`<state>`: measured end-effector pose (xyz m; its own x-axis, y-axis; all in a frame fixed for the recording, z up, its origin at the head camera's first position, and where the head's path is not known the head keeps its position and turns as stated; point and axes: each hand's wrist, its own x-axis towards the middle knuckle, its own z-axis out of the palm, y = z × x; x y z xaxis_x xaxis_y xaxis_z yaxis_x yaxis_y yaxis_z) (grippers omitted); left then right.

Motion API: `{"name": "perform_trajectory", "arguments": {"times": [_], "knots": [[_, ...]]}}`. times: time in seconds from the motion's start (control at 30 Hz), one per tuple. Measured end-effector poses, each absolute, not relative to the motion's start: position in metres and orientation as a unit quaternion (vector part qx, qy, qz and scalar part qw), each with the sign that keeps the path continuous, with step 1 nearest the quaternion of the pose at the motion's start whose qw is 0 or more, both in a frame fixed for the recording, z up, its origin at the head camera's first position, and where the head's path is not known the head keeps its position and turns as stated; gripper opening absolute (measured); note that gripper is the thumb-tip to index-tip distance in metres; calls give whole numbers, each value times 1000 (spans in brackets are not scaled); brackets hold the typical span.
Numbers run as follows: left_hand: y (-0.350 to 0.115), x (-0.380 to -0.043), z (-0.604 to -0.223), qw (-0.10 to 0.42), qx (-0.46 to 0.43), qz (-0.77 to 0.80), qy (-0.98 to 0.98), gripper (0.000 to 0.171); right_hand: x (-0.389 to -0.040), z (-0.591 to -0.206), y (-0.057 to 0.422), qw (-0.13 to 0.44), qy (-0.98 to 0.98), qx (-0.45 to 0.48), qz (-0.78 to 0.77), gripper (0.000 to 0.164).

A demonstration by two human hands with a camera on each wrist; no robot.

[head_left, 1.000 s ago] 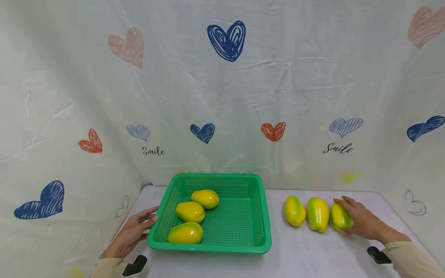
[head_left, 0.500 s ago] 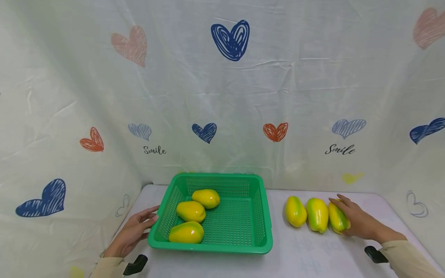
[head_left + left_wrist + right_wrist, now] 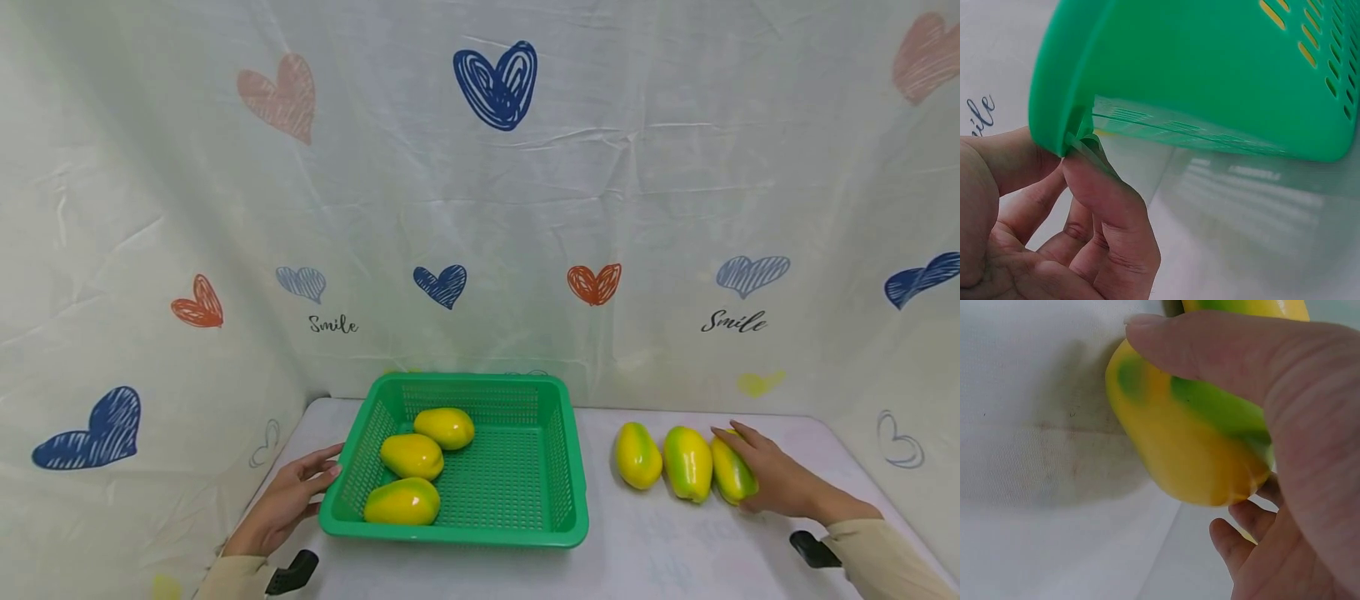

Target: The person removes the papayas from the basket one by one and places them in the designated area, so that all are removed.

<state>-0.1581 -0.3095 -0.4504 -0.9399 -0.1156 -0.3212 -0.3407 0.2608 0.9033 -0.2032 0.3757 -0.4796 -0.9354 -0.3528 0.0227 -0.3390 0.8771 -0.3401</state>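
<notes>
My left hand (image 3: 288, 498) pinches the left rim of a green plastic basket (image 3: 558, 533) between thumb and fingers, as the left wrist view shows up close. Three glossy yellow papayas lie in the basket's left half, the nearest papaya (image 3: 402, 502) by the front wall. At the right, my right hand (image 3: 783, 477) holds the rightmost yellow-green papaya (image 3: 733, 472) on the table, thumb on one side and fingers round the other. Its far side is hidden under the hand. Beside it, close by, stand a middle papaya (image 3: 687, 464) and a left papaya (image 3: 638, 456).
The white-covered table (image 3: 615, 550) runs back to a hanging curtain (image 3: 517, 208) printed with hearts and "Smile". Another stretch of curtain closes in the left side. Bare tabletop lies between the basket and the row of papayas, and in front of them.
My right hand has shifted slightly left with the rightmost papaya, nearer the middle one, then back a touch. The left hand and basket keep their place.
</notes>
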Motion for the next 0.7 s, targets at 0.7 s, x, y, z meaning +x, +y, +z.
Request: {"name": "perform_trajectory", "arguments": {"times": [0.7], "knots": [[-310, -159, -451, 97, -147, 588, 790, 57, -201, -466, 367, 13, 969, -171, -175, 99]]}}
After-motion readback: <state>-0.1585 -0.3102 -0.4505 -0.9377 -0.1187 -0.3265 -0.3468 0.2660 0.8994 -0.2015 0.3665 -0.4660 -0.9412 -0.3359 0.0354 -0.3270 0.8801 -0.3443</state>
